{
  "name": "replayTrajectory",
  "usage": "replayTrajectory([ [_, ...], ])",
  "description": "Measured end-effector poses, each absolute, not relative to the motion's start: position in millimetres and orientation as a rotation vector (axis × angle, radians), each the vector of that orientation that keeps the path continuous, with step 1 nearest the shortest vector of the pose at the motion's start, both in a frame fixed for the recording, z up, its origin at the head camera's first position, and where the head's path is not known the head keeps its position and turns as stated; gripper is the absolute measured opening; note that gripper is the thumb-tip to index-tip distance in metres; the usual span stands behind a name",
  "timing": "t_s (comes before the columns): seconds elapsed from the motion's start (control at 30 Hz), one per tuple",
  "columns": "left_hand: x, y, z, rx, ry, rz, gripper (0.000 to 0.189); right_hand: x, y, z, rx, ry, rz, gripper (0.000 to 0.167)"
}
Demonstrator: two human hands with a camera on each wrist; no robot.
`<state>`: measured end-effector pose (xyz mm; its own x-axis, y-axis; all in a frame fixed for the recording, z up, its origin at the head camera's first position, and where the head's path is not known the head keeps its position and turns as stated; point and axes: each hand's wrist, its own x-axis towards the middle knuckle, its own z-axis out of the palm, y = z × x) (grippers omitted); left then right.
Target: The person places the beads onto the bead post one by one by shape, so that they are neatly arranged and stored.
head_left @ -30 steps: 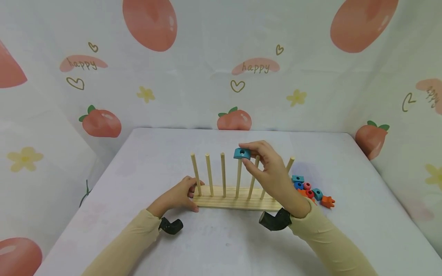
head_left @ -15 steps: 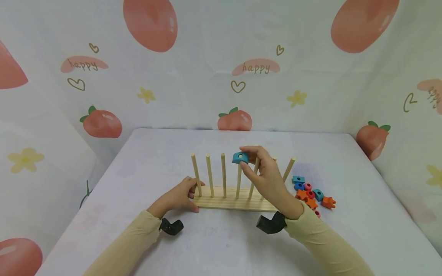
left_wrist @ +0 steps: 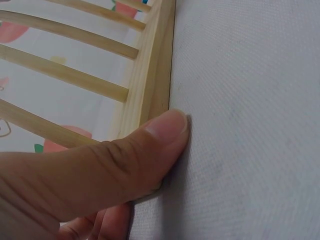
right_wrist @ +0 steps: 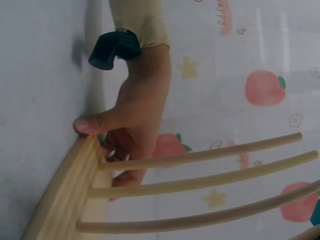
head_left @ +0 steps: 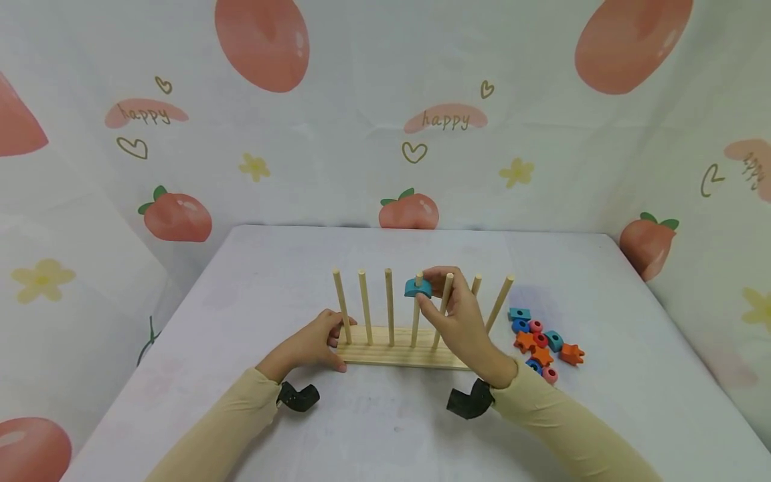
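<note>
The right hand (head_left: 466,328) pinches the teal block (head_left: 415,289), threaded near the top of the fourth peg (head_left: 415,323) from the left; the left hand (head_left: 310,341) grips the pegboard (head_left: 391,356). The pegboard rests on a white table (head_left: 361,428) before a peach-printed backdrop (head_left: 337,167).

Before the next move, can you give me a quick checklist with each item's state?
1. Teal block threaded on the fourth peg from the left: ok, the tip pokes out above it.
2. Block down at the wooden base: not ok, it sits near the peg's top.
3. Right hand pinching the block: ok.
4. Left hand gripping the base's left end: ok.
5. Base's right end lying flat: cannot tell, hidden from view.
</note>
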<state>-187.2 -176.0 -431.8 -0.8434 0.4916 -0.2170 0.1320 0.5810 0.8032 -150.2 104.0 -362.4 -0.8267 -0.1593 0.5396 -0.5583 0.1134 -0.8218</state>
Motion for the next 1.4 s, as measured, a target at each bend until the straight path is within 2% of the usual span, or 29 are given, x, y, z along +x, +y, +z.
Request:
replayTrajectory([
  [0.3,-187,-177,-431,0.505,2.373,1.196,0.081,-149,104,-398,0.701,-2.091,1.894,0.028],
  [0.6,-186,-176,-430,0.496,2.400,1.166,0.081,-144,107,-433,0.526,-2.359,1.928,0.029],
  [0.87,-187,-177,-430,0.492,2.416,1.149,0.080,-142,106,-443,0.297,-2.521,1.887,0.035],
  [1.4,-186,-176,-431,0.493,2.411,1.155,0.081,-140,107,-454,0.204,-2.611,1.781,0.024],
])
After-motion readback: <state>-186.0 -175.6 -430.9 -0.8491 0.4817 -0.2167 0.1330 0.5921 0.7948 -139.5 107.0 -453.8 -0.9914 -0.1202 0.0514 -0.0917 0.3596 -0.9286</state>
